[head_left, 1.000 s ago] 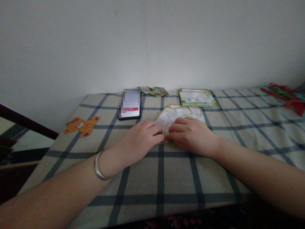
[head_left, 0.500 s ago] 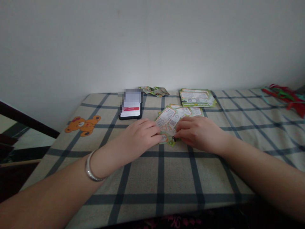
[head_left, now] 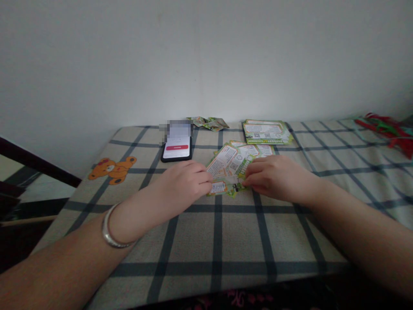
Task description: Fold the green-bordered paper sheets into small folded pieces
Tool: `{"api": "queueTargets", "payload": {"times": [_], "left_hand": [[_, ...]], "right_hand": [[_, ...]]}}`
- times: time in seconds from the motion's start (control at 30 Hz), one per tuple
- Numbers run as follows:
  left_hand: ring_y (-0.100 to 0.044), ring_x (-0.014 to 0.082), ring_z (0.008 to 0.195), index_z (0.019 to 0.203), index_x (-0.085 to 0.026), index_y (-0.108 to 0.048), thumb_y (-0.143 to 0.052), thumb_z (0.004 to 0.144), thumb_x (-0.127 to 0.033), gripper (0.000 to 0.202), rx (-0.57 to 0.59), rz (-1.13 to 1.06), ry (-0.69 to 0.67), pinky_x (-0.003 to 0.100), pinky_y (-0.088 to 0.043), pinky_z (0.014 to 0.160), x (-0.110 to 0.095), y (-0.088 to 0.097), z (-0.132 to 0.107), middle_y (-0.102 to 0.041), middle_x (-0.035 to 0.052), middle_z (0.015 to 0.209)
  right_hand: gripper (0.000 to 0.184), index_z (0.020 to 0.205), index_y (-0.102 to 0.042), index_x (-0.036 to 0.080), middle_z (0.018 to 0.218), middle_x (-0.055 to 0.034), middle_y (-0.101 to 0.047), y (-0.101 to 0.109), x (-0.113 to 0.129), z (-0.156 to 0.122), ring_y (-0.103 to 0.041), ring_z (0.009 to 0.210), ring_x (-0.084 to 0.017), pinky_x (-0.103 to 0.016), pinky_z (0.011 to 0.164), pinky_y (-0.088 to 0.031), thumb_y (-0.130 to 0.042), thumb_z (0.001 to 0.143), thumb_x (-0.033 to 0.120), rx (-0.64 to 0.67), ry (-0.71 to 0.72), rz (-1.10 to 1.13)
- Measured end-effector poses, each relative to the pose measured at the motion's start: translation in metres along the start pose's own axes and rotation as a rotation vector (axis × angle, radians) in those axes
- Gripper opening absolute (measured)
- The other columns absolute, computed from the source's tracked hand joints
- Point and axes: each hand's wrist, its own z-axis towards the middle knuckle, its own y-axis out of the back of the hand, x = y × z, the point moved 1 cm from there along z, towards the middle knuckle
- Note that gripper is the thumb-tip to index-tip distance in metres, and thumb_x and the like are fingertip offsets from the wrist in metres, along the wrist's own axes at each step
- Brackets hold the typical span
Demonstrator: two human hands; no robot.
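Several green-and-white printed cards [head_left: 226,160] lie fanned over one another on the tablecloth between my hands. At the near side of the fan is one flat printed card [head_left: 222,187], with a strip of text and a small panda picture. My left hand [head_left: 189,183] has its fingers curled together on that piece's left end. Against its right end, the thumb and fingers of my right hand [head_left: 272,178] are pinched together. Both sets of fingertips are partly hidden, and the piece's thickness cannot be made out.
A phone [head_left: 177,148] with a lit screen lies behind my left hand. Crumpled green wrappers [head_left: 214,124] and a stack of similar cards [head_left: 266,131] sit near the wall. A bear picture [head_left: 112,170] is at left, a red-green bundle [head_left: 392,133] far right, on the checked tablecloth [head_left: 238,241].
My hands have drawn slightly apart, the left one leftward and the right one rightward. More of the near printed card shows between them. The phone, wrappers and stack stay put.
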Motion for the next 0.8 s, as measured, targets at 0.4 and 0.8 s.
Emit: {"api": "queueTargets", "payload": {"times": [0.4, 0.8], "left_hand": [[-0.064, 0.0189, 0.089, 0.091, -0.015, -0.072, -0.054, 0.086, -0.006, 0.020, 0.018, -0.071, -0.010, 0.033, -0.051, 0.077, 0.004, 0.002, -0.002, -0.073, 0.0035, 0.098], [-0.063, 0.0195, 0.082, 0.085, -0.015, -0.071, -0.045, 0.087, -0.011, 0.027, -0.062, -0.186, 0.063, 0.034, -0.050, 0.075, 0.002, 0.000, -0.006, -0.072, 0.0062, 0.088]], "right_hand": [[0.019, 0.092, -0.072, 0.025, 0.089, -0.0006, -0.069, 0.006, -0.007, -0.006, -0.062, 0.080, -0.014, -0.027, 0.065, -0.040, -0.057, 0.084, 0.015, 0.042, -0.018, 0.051], [0.020, 0.089, -0.072, 0.023, 0.091, -0.0015, -0.069, 0.003, -0.012, -0.003, -0.062, 0.083, -0.015, -0.028, 0.072, -0.045, -0.056, 0.082, 0.013, 0.022, -0.053, 0.201]]}}
